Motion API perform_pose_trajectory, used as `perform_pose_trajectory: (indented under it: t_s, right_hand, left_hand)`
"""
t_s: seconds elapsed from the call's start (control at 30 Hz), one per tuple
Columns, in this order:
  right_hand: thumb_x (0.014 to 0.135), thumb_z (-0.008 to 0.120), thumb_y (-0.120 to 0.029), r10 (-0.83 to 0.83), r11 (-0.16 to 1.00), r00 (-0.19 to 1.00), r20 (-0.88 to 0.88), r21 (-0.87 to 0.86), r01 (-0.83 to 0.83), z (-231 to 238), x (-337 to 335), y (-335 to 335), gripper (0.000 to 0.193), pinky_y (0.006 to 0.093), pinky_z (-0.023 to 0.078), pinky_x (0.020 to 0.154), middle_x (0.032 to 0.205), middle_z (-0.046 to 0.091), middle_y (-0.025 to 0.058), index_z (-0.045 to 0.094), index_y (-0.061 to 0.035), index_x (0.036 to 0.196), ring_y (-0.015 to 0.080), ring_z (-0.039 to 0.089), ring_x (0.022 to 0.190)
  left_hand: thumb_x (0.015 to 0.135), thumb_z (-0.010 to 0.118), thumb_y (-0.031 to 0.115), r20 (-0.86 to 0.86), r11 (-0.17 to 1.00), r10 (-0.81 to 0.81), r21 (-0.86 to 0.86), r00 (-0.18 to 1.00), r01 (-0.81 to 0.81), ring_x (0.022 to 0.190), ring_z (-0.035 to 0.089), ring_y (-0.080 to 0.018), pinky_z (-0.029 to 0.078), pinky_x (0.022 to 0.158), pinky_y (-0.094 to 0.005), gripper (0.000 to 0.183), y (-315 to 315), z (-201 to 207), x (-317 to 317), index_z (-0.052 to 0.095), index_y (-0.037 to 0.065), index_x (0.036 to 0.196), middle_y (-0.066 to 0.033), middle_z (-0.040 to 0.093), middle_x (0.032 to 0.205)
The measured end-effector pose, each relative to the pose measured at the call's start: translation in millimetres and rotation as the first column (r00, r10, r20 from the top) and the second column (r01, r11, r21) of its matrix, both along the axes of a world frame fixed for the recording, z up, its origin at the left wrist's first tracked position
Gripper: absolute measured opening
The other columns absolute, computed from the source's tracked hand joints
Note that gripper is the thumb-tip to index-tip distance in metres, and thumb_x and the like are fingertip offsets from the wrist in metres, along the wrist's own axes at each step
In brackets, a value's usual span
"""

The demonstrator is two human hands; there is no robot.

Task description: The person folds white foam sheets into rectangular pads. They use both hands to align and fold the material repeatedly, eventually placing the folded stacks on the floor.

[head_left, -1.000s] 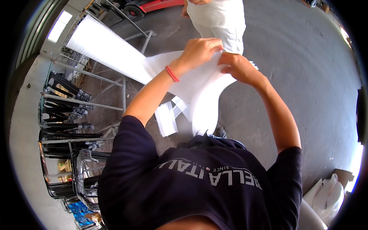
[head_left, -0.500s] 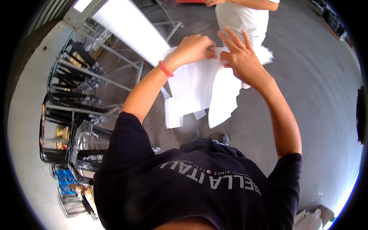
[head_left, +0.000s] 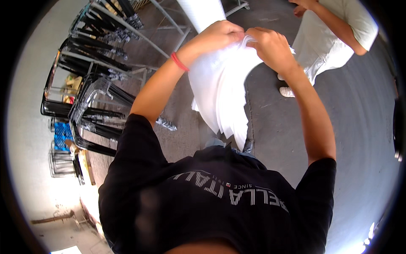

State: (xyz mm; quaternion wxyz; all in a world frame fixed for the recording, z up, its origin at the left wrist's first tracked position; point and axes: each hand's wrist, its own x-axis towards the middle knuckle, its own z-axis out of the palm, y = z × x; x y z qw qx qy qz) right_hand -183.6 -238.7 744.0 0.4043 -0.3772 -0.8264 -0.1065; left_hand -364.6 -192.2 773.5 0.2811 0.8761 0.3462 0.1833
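Note:
A bundle of thin white sheets (head_left: 224, 91) hangs in front of me, gathered at its top edge and fanning out in layers below. My left hand (head_left: 220, 36), with a red beaded band at the wrist, pinches the gathered top from the left. Close beside it, my right hand (head_left: 272, 47) is closed over the same edge, its fingers curled around the sheets. The lower corners dangle above my shoes. Whether the sheets are foam or paper I cannot tell.
Black tubular frames (head_left: 95, 112), some with wrapped ends, stand along the left wall. A long white surface (head_left: 203, 15) on a metal stand (head_left: 169, 21) lies ahead. Another person (head_left: 327, 40) in light clothes stands on the grey floor (head_left: 351, 110) at far right.
My right hand has gone from spread fingers to closed on the sheets, next to my left. The sheets are bunched together. My view has turned, and the other person appears further right.

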Motion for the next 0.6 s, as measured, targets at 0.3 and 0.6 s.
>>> perform_pose_trajectory:
  t_s: [0.3,0.6]
  right_hand:
    - [0.061,0.058,0.0,0.227,0.972,0.932,0.282,-0.118,-0.202,-137.8,-6.6,-24.6,0.028,0.0426,0.037,0.095,0.098,0.059,0.0106,0.058,-0.0033,0.089,0.0251,0.055,0.099]
    - [0.077,0.061,-0.019,0.032,0.194,0.755,0.655,-0.745,0.639,-309.0,128.2,-124.9,0.021,0.0466,0.046,0.069,0.083,0.062,0.0196,0.055,-0.0031,0.089,0.0369,0.059,0.082]
  left_hand:
    - [0.085,0.051,0.02,0.143,0.903,0.413,0.062,0.9,-0.424,0.062,0.045,-0.0106,0.037,0.058,-0.0284,0.023,104.8,-56.9,-211.3,0.048,0.003,0.07,0.002,0.046,0.062]
    - [0.089,0.043,0.031,-0.242,0.603,0.792,0.455,0.561,-0.655,0.086,0.056,-0.0391,0.044,0.072,-0.0466,0.025,122.0,-148.6,-415.8,0.057,0.01,0.091,-0.0163,0.061,0.088]
